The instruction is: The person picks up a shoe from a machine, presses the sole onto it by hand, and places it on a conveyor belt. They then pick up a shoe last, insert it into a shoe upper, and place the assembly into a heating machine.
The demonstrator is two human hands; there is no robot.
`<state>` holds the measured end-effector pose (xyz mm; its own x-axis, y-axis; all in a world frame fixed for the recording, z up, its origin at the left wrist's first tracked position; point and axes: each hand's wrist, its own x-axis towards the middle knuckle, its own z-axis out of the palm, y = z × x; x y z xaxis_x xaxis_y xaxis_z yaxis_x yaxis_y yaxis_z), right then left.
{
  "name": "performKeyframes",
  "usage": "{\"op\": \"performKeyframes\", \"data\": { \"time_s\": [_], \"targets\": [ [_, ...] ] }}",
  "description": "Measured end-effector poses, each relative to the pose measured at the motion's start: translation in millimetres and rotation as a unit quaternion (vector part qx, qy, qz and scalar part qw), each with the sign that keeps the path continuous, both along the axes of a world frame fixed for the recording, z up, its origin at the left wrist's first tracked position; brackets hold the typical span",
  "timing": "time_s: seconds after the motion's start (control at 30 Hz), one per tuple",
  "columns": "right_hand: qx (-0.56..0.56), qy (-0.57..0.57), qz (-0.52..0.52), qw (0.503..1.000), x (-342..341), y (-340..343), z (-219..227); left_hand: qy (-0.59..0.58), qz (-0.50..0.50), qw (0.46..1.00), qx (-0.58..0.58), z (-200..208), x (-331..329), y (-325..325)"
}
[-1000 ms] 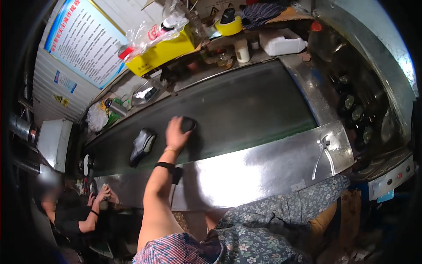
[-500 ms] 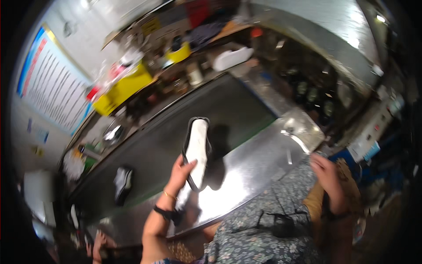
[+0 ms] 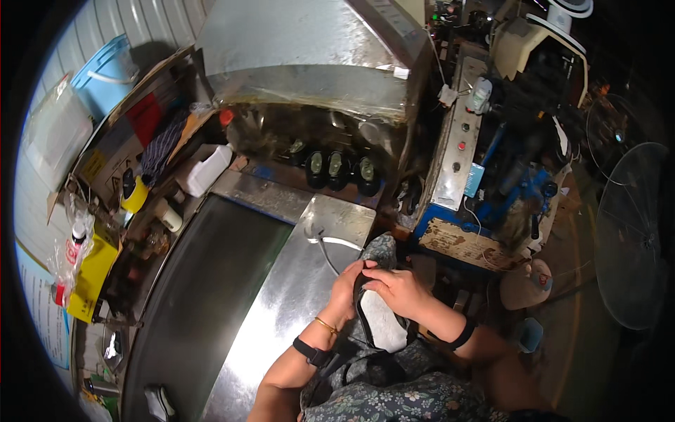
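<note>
A black-edged shoe upper (image 3: 383,325) lies over my lap, white underside up. My left hand (image 3: 342,294) grips its far end along the left edge, fingers bent round the rim. Against it, my right hand (image 3: 402,292) pinches the same end from the right side. The fingertips of both hands meet there and cover that end. On the dark conveyor belt (image 3: 211,260), at the lower left, rests another shoe (image 3: 160,403), grey-white and black.
A shiny metal ledge (image 3: 256,327) runs beside the belt. Several dark shoes (image 3: 336,169) stand under the metal hood (image 3: 309,63). To the right are a machine with a button panel (image 3: 458,144) and a large fan (image 3: 633,235). Left, a shelf holds a yellow box (image 3: 91,281).
The view has swung right. My left hand has brought the shoe upper from over the belt to my lap. My right hand, empty before, now grips it too.
</note>
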<state>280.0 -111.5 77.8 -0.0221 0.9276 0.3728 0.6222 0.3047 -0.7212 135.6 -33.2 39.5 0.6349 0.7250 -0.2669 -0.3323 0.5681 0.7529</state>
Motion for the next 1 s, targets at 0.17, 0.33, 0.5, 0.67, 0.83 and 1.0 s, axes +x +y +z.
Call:
{"op": "performKeyframes", "data": {
  "time_s": [0.17,0.33,0.5,0.67,0.83,1.0],
  "targets": [
    [0.019,0.059,0.013,0.998,21,1,-4,0.028,0.086,0.989,0.113,0,13,-22],
    [-0.118,0.116,0.067,0.984,34,-1,5,0.221,0.060,0.873,0.431,17,0,-46],
    [-0.085,0.100,0.096,0.987,30,-5,3,0.279,0.096,0.810,0.507,15,0,-56],
    [0.011,0.036,0.005,0.999,24,0,-19,0.317,0.085,0.812,0.482,2,4,-49],
    [-0.136,0.170,-0.034,0.975,24,-26,-53,0.305,0.071,0.845,0.433,-2,3,-13],
    [-0.259,0.239,-0.077,0.933,48,-46,-80,0.117,-0.029,0.989,0.084,-6,3,12]
  ]
}}
